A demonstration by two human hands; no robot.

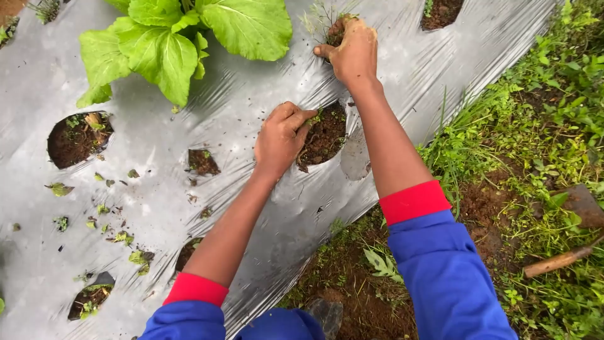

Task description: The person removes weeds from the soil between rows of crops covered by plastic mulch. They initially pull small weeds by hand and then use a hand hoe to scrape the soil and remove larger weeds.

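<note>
My left hand [281, 135] is closed in a fist at the left edge of a soil-filled hole [327, 135] in the silver plastic mulch sheet [251, 201], pinching a small green weed [314, 118]. Farther up, my right hand [352, 50] is closed around a tuft of thin grassy weeds [321, 19] growing from another hole in the sheet. Both arms wear blue sleeves with red cuffs.
A large leafy green plant [176, 38] grows at the top left. More soil holes [78, 138] dot the sheet, with pulled weed scraps [123, 238] scattered on it. Grass and bare soil [535, 145] lie right, with a wooden-handled tool [566, 255] on the ground.
</note>
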